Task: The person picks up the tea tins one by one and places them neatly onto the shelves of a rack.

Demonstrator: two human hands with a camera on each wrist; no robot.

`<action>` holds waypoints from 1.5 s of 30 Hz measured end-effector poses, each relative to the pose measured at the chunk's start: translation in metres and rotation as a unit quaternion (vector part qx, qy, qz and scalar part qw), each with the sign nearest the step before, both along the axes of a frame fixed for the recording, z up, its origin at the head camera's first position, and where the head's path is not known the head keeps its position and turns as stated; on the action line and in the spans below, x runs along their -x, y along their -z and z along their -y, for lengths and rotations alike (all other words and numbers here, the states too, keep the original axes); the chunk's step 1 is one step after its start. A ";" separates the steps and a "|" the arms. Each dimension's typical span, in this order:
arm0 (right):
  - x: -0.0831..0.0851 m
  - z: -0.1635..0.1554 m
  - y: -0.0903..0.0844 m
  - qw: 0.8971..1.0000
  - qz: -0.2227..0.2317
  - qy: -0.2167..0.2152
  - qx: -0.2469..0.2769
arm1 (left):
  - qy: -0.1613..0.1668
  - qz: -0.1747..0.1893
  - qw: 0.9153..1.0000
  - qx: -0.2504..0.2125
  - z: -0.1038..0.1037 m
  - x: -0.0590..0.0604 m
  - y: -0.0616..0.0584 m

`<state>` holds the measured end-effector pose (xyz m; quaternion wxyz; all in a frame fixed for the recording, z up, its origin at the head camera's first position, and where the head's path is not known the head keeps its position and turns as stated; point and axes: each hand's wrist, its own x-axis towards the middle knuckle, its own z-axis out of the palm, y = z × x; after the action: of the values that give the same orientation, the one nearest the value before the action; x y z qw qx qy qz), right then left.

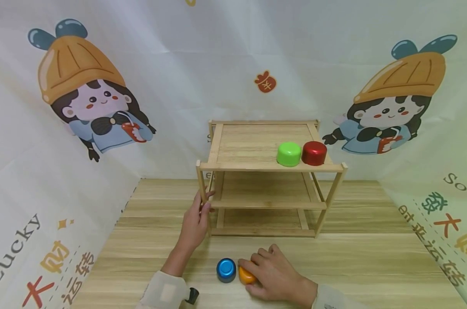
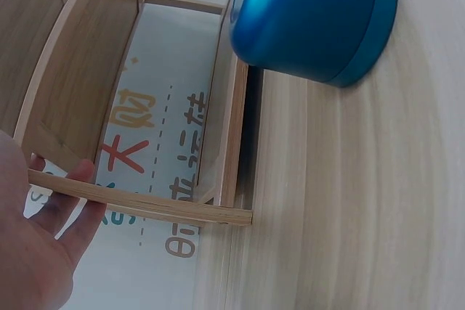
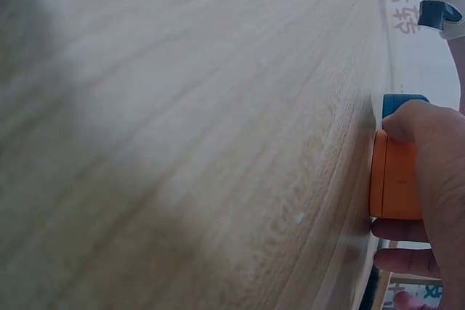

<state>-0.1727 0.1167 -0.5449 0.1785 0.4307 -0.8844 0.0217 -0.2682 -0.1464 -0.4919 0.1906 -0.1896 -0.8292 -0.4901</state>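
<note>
Orange cup (image 1: 246, 276) sits on the table (image 1: 372, 266), just beside the blue cup (image 1: 226, 269), with right hand (image 1: 273, 274) fingers curled around it. Left hand (image 1: 194, 223) fingers grip the wooden rack (image 1: 256, 146) front post.

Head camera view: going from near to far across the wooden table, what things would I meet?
Blue cup and orange cup under the right hand, side by side → left hand on the rack's post → wooden rack → green cup and red cup on its top shelf.

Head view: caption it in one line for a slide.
Left hand grips the wooden shelf's front post; right hand grasps an orange cup beside a blue cup.
</note>
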 end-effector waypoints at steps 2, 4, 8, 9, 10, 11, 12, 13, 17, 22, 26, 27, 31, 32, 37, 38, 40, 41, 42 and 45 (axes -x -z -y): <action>0.000 0.000 -0.001 1.000 -0.001 -0.001 0.000 | -0.001 -0.001 1.000 0.000 0.000 0.000 0.000; 0.000 0.001 -0.002 1.000 -0.002 -0.002 0.002 | 0.000 -0.002 1.000 -0.003 0.000 0.000 -0.001; 0.000 0.000 -0.002 1.000 -0.002 -0.004 0.004 | 0.008 0.001 1.000 -0.011 0.000 0.000 -0.002; 0.000 0.000 -0.001 1.000 -0.001 -0.004 0.003 | 0.009 0.001 1.000 -0.013 0.000 0.000 -0.002; 0.000 0.000 -0.001 1.000 -0.001 -0.003 0.003 | 0.010 0.001 1.000 -0.014 0.000 0.000 -0.002; 0.000 0.000 -0.001 1.000 0.000 -0.003 0.002 | 0.010 0.001 1.000 -0.013 0.000 0.000 -0.002; 0.000 0.000 -0.001 1.000 0.001 -0.003 0.001 | 0.010 0.001 1.000 -0.013 0.000 0.000 -0.002; 0.000 0.001 -0.001 1.000 0.002 -0.003 0.001 | 0.009 0.001 1.000 -0.011 0.000 0.000 -0.002; -0.001 0.001 -0.001 1.000 0.002 -0.003 -0.002 | 0.007 -0.001 1.000 -0.009 0.000 0.000 -0.002; -0.001 0.001 -0.001 1.000 -0.002 -0.001 -0.005 | 0.001 -0.002 1.000 -0.005 0.000 0.000 -0.002; -0.001 0.001 -0.001 1.000 -0.004 0.000 -0.006 | -0.002 -0.001 1.000 -0.002 -0.001 -0.001 -0.002; -0.001 0.001 -0.001 1.000 -0.004 0.000 -0.006 | -0.003 -0.001 1.000 -0.002 -0.001 -0.001 -0.002; -0.002 0.000 -0.002 1.000 0.001 0.001 -0.005 | -0.003 -0.004 1.000 -0.001 -0.001 -0.001 -0.002; -0.002 0.000 -0.002 1.000 0.003 0.002 -0.005 | -0.003 -0.004 1.000 -0.001 -0.001 -0.001 -0.002; -0.002 0.000 -0.003 1.000 0.010 0.003 -0.007 | 0.002 0.002 1.000 -0.003 -0.001 -0.002 -0.002; -0.003 0.000 -0.003 1.000 0.011 0.003 -0.007 | 0.003 0.004 1.000 -0.002 -0.001 -0.002 -0.002; -0.003 0.000 -0.003 1.000 0.010 0.003 -0.005 | 0.003 0.009 1.000 -0.001 -0.001 -0.001 -0.002; -0.003 0.000 -0.003 1.000 0.009 0.003 -0.004 | 0.003 0.010 1.000 0.000 -0.001 -0.001 -0.002; -0.003 0.000 -0.003 1.000 0.008 0.003 -0.003 | 0.003 0.011 1.000 0.001 -0.001 -0.001 -0.002; -0.003 -0.001 -0.003 1.000 0.003 0.002 0.000 | 0.003 0.014 1.000 0.002 -0.001 -0.001 -0.002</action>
<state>-0.1701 0.1174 -0.5420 0.1760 0.4289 -0.8857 0.0222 -0.2672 -0.1459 -0.4898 0.1773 -0.1857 -0.8321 -0.4916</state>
